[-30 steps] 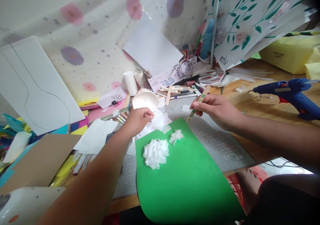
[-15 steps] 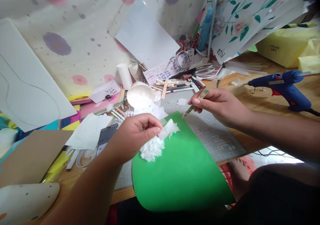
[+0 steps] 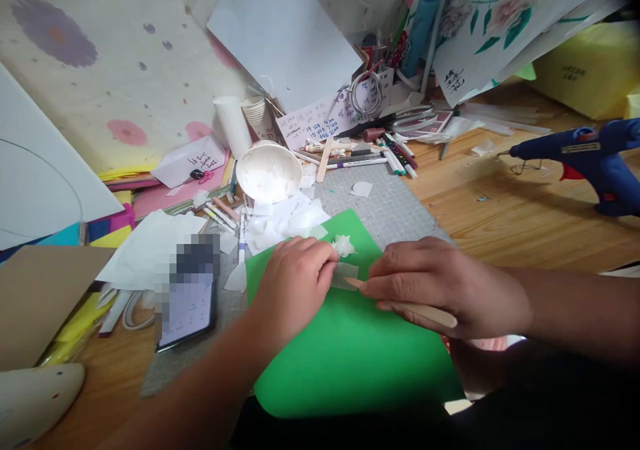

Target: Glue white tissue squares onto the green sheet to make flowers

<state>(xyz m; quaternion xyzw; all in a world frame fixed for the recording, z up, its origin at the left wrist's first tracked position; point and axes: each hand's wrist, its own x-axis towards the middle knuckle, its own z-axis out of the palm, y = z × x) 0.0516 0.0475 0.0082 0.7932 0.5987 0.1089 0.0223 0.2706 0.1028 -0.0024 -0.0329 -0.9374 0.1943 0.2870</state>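
A green sheet (image 3: 350,357) lies over the front of the desk, with a small ruffled tuft of white paper (image 3: 344,245) near its top. My left hand (image 3: 303,283) pinches a small piece of thin white paper (image 3: 345,275) by its left edge, low over the green sheet. In my right hand (image 3: 440,283) is a flat wooden craft stick (image 3: 425,313), and its narrow tip touches the right part of the white piece. Behind my left hand, the larger white paper cluster is hidden.
White paper scraps (image 3: 285,220) lie beyond my left hand, by a paper bowl (image 3: 270,173). A phone (image 3: 187,310) rests at left on the grey cutting mat (image 3: 400,207). A blue glue gun (image 3: 590,160) stands at right. Pens (image 3: 395,153) and paper cups (image 3: 233,127) are farther back.
My right hand has come left and down, bringing the stick's tip onto the white piece. My left hand has lowered that piece toward the green sheet. The view has shifted.
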